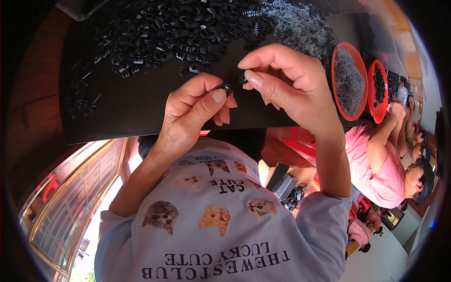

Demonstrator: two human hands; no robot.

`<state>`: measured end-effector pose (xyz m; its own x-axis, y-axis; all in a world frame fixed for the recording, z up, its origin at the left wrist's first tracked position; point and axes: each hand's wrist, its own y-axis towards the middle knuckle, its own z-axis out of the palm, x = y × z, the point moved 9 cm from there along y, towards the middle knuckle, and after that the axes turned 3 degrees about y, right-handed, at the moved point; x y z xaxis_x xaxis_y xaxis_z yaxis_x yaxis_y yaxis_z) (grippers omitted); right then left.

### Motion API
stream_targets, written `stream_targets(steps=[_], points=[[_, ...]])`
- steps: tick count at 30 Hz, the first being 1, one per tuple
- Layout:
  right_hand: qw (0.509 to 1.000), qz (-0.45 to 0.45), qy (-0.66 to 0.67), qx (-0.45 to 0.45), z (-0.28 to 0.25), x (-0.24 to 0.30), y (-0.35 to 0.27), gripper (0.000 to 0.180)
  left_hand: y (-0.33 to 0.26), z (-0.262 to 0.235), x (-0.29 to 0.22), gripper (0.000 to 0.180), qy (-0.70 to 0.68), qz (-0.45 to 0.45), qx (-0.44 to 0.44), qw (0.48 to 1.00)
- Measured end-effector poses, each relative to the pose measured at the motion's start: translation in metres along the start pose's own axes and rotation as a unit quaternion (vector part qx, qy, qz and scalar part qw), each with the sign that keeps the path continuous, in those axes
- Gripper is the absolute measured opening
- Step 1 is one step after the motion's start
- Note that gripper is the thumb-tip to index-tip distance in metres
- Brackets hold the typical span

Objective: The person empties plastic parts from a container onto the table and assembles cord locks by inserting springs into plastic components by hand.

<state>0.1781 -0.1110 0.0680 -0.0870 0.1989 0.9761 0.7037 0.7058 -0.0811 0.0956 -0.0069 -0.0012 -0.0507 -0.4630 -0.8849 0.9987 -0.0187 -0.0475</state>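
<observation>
My left hand (190,113) pinches a small black ring-shaped part (227,88) between thumb and forefinger. My right hand (286,80) is just to its right, with thumb and forefinger closed on a tiny dark piece (243,79) a short gap from the ring part. Both hands hover over the near edge of a black table surface (117,113). Beyond the hands lies a wide heap of black plastic parts (159,28), and to its right a heap of small grey metal springs (296,23).
Two red bowls stand at the right, one (348,80) full of grey springs, the other (378,87) holding black parts. A person in a pink shirt (376,164) works beside them. A few loose black parts (82,96) lie at the left.
</observation>
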Motion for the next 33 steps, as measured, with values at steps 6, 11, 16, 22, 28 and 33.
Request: stream_targets(steps=[6, 11, 16, 22, 28, 33], points=[[0.996, 0.040, 0.062, 0.055, 0.011, -0.002, 0.002, 0.005, 0.000, 0.003, 0.000, 0.025, 0.045, -0.009, 0.038, 0.998], [0.996, 0.029, 0.046, 0.067, 0.012, 0.000, 0.004, 0.001, 0.000, 0.005, -0.001, 0.026, 0.086, -0.005, 0.049, 0.995], [0.997, 0.013, 0.025, 0.068, 0.017, 0.002, 0.005, 0.004, 0.000, 0.003, 0.002, 0.027, 0.098, -0.016, 0.040, 0.994], [0.997, 0.001, -0.030, 0.068, 0.017, 0.005, 0.008, 0.006, 0.000, 0.001, 0.002, 0.030, 0.102, -0.029, 0.021, 0.994], [0.996, 0.042, -0.010, 0.081, 0.016, -0.003, 0.009, 0.004, 0.001, 0.002, 0.004, 0.029, 0.109, -0.054, 0.028, 0.992], [0.993, 0.043, -0.011, 0.107, 0.019, -0.008, 0.013, 0.003, 0.003, 0.003, 0.003, 0.026, 0.099, -0.040, 0.012, 0.994]])
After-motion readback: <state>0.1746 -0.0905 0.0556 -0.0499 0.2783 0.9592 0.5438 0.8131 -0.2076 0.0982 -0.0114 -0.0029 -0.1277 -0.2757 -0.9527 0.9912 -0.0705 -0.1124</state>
